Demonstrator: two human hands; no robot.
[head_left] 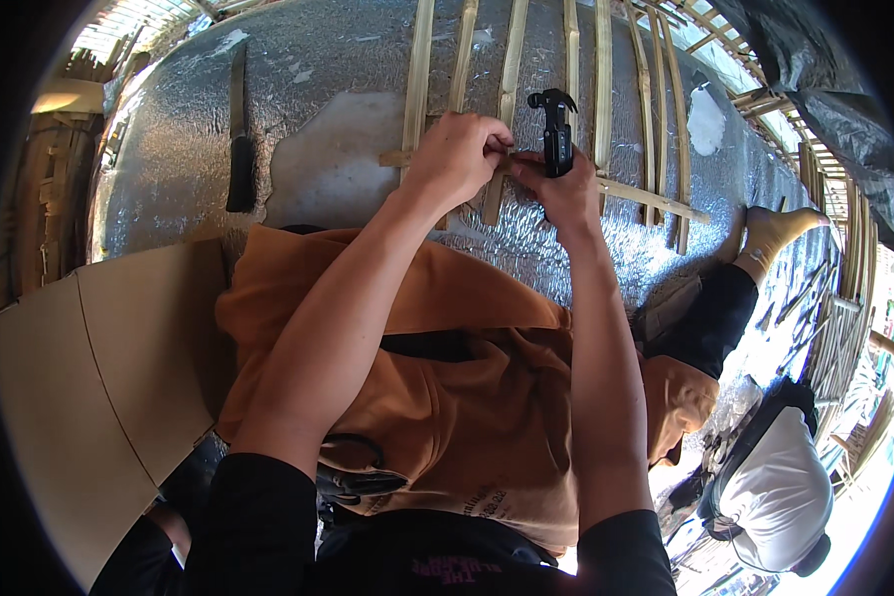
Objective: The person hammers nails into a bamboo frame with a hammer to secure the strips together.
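A building site: bamboo slats (pixel 512 70) over silver foil insulation (pixel 348 60), a hammer (pixel 556 129).

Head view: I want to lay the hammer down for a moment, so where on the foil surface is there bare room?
Bare foil lies left of the bamboo slats, around the knife; the pale patch between knife and slats is free too. It is crowded where the left hand and right hand, holding the hammer, meet at the crosswise slat.

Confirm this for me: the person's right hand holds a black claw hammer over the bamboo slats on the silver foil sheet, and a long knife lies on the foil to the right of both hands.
Not quite. The head view shows the long knife lying on the silver foil sheet to the left of both hands, not the right. The rest holds: the right hand holds the black claw hammer over the bamboo slats, with the left hand beside it.
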